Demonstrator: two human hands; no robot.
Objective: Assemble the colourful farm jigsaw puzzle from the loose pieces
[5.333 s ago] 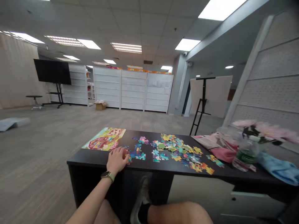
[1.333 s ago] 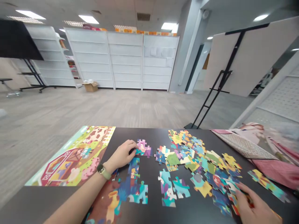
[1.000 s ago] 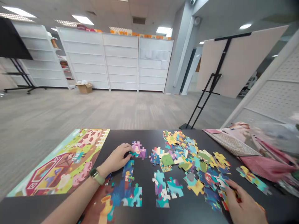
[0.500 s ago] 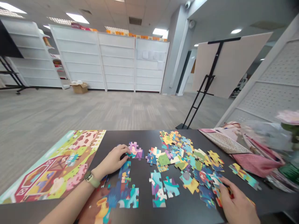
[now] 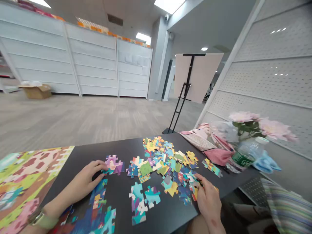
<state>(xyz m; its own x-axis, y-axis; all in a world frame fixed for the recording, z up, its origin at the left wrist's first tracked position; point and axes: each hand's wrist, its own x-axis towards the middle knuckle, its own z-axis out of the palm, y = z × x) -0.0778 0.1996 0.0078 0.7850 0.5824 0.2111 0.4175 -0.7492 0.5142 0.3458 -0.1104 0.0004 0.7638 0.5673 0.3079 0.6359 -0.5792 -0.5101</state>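
Right hand (image 5: 208,198) hides pinched jigsaw piece (image 5: 195,194); left hand (image 5: 81,177) touches a purple piece (image 5: 112,164).

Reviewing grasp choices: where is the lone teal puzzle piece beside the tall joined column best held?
Probably pinch the teal puzzle piece by opposite edges, coming from above on its near right. It lies flat on the table, so only thin edges offer grip; that side is bare, while the joined pieces sit close on its left.

Retail-type showroom, white shelf units (image 5: 90,61) along back wall, pegboard panels (image 5: 275,78), display board on easel (image 5: 198,78), carpet-tile flr (image 5: 73,120)
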